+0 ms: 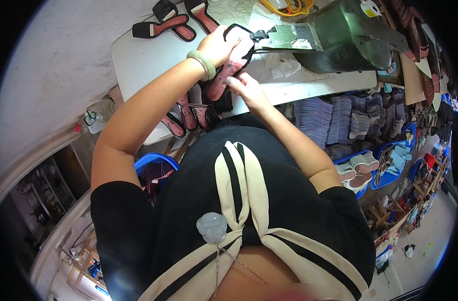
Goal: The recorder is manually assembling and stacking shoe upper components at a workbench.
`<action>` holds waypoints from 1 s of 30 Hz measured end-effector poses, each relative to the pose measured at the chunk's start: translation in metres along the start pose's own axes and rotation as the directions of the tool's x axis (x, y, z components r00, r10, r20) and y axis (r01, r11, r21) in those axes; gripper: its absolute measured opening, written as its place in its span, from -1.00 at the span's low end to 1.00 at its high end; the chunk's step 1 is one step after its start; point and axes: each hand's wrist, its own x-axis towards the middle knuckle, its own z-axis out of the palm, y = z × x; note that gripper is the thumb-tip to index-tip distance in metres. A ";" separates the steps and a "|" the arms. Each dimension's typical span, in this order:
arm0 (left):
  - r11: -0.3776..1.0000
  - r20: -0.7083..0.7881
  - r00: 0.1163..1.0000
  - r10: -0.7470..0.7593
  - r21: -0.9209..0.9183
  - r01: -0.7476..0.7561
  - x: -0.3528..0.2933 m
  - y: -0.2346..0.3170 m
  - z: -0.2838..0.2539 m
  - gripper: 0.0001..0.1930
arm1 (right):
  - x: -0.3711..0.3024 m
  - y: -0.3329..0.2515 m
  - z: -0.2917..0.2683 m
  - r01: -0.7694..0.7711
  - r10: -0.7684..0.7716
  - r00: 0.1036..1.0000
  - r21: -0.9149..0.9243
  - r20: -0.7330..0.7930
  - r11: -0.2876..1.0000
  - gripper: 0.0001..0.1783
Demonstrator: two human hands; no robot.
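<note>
Largest on my feed: white desk (148, 75) across the top of the view. On its R side I've got a dk green sewing machine (342, 45), narrow end pointing L. Below the desk's R half, stacks of grey-blue striped pieces (314, 120) stand close together; farther R, a blue basket (413, 133) w/ lt blue slippers (399, 158). Another blue basket (156, 157) sits below the desk's L part, near the L arm.

Next, the pink-and-black slipper sole (224, 78): it's over the desk, L of the machine, slanting, its wide end up by the small black presser foot (259, 35). Can't tell if they touch.

L hand (215, 46): fingers grasping the sole's wide end from the L side. R hand (251, 92): fingers pinching its narrow end, thumb on the pink face.

More pink-and-black soles: a few at the desk's far L (161, 27), plus a pile at the near edge (189, 114), just beside the held one. Smallest I'll note: pale green bangle (203, 64), L wrist.
</note>
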 end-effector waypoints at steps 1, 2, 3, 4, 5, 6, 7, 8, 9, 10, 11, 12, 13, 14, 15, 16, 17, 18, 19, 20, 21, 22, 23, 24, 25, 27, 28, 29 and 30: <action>1.000 -0.019 0.999 -0.028 -0.003 0.028 -0.002 -0.002 0.004 -0.47 | 0.001 0.006 0.007 0.041 -0.035 0.998 0.136 -0.052 0.990 -0.76; 0.998 -0.038 0.998 -0.055 -0.007 0.055 -0.002 -0.003 0.007 -0.47 | 0.000 0.010 0.006 0.044 -0.037 0.998 0.136 -0.054 0.990 -0.76; 0.990 -0.008 0.991 -0.132 0.038 0.132 -0.006 0.002 0.005 -0.44 | -0.002 0.005 0.008 0.103 -0.073 0.990 0.273 -0.119 0.957 -0.80; 0.990 -0.010 0.991 -0.132 0.037 0.133 -0.005 0.002 0.004 -0.44 | -0.004 -0.001 0.009 0.167 -0.098 0.977 0.399 -0.188 0.902 -0.83; 0.986 -0.012 0.989 -0.149 0.075 0.150 -0.005 0.002 0.003 -0.44 | -0.007 -0.007 0.009 0.162 -0.078 0.975 0.423 -0.210 0.892 -0.84; 0.980 -0.014 0.986 -0.165 0.112 0.166 -0.006 0.003 0.004 -0.43 | -0.008 -0.001 0.002 0.163 -0.079 0.975 0.420 -0.210 0.893 -0.84; 0.980 -0.018 0.986 -0.167 0.109 0.168 -0.006 0.001 0.005 -0.43 | -0.006 0.006 -0.008 0.162 -0.097 0.975 0.345 -0.199 0.925 -0.87; 0.984 -0.073 0.988 -0.139 0.098 0.146 -0.006 0.000 0.006 -0.42 | -0.006 0.014 -0.017 0.161 -0.113 0.976 0.266 -0.185 0.950 -0.89; 0.988 -0.129 0.985 -0.112 0.090 0.124 -0.006 0.001 0.005 -0.41 | -0.007 0.008 -0.017 0.182 -0.132 0.972 0.267 -0.197 0.946 -0.92; 0.991 -0.185 0.979 -0.088 0.083 0.104 -0.007 0.001 0.005 -0.39 | -0.007 0.002 -0.012 0.208 -0.129 0.964 0.360 -0.233 0.910 -0.91; 0.990 -0.199 0.973 -0.115 0.055 0.128 -0.008 0.001 0.005 -0.38 | -0.007 -0.002 -0.011 0.197 -0.106 0.962 0.371 -0.253 0.907 -0.91; 0.988 -0.239 0.963 -0.124 0.061 0.142 -0.010 0.000 0.006 -0.42 | -0.008 -0.004 -0.012 0.186 -0.084 0.959 0.381 -0.269 0.906 -0.90; 0.990 -0.269 0.954 -0.134 0.015 0.143 -0.011 -0.005 0.009 -0.45 | -0.009 0.000 -0.015 0.188 -0.087 0.957 0.361 -0.278 0.913 -0.86; 0.989 -0.301 0.942 -0.148 -0.032 0.145 -0.012 -0.009 0.013 -0.47 | -0.003 0.019 -0.022 0.249 -0.156 0.954 0.383 -0.258 0.889 -0.85; 0.989 -0.367 0.918 -0.148 -0.068 0.132 -0.014 -0.019 0.018 -0.51 | -0.007 0.010 -0.018 0.187 -0.128 0.980 0.476 -0.153 0.859 -0.84; 0.982 -0.367 0.914 -0.173 -0.133 0.133 -0.019 -0.020 0.016 -0.47 | -0.014 -0.003 -0.011 0.115 -0.104 0.993 0.559 -0.052 0.821 -0.82; 0.961 -0.372 0.897 -0.241 -0.220 0.167 -0.030 -0.026 0.014 -0.47 | -0.018 -0.006 0.000 0.077 -0.095 0.995 0.509 0.010 0.857 -0.75; 0.934 -0.373 0.878 -0.299 -0.305 0.189 -0.038 -0.034 0.012 -0.47 | -0.022 0.000 0.004 0.024 -0.101 0.984 0.453 0.147 0.891 -0.64; 0.905 -0.429 0.854 -0.295 -0.413 0.106 -0.052 -0.056 0.013 -0.44 | -0.027 -0.006 0.020 -0.043 -0.032 0.987 0.446 0.158 0.894 -0.58; 0.897 -0.491 0.821 -0.292 -0.438 0.057 -0.068 -0.082 0.010 -0.45 | -0.029 -0.015 0.035 -0.110 0.039 0.985 0.438 0.168 0.892 -0.51; 0.886 -0.503 0.805 -0.315 -0.459 0.059 -0.092 -0.086 -0.004 -0.52 | -0.021 -0.016 0.037 -0.104 0.030 0.975 0.330 0.220 0.938 -0.46; 0.848 -0.552 0.727 -0.409 -0.523 0.080 -0.116 -0.111 -0.011 -0.61 | -0.008 -0.019 0.043 -0.032 -0.018 0.975 0.218 0.223 0.975 -0.43; 0.797 -0.581 0.672 -0.459 -0.604 0.023 -0.140 -0.103 -0.024 -0.65 | 0.011 -0.024 0.047 0.014 -0.044 0.982 0.162 0.183 0.987 -0.46; 0.848 -0.658 0.610 -0.442 -0.528 0.044 -0.163 -0.124 -0.028 -0.69 | 0.031 -0.038 0.056 0.123 -0.108 0.982 -0.091 0.155 0.988 -0.56; 0.874 -0.706 0.552 -0.444 -0.476 0.094 -0.185 -0.144 -0.026 -0.71 | 0.055 -0.053 0.066 0.364 -0.342 0.931 -0.370 0.127 0.854 -0.56; 0.878 -0.716 0.517 -0.469 -0.442 0.184 -0.212 -0.150 -0.016 -0.73 | 0.109 -0.076 0.080 0.612 -0.714 0.672 -0.691 0.197 0.385 -0.57; 0.874 -0.721 0.494 -0.486 -0.408 0.265 -0.227 -0.164 -0.004 -0.74 | 0.116 -0.095 0.093 0.542 -0.572 0.796 -0.654 0.199 0.527 -0.35; 0.871 -0.716 0.495 -0.492 -0.413 0.266 -0.232 -0.163 0.004 -0.74 | 0.126 -0.105 0.094 0.584 -0.622 0.743 -0.693 0.247 0.422 -0.33; 0.869 -0.678 0.544 -0.494 -0.406 0.282 -0.240 -0.159 0.011 -0.73 | 0.132 -0.108 0.101 0.627 -0.664 0.681 -0.714 0.310 0.310 -0.31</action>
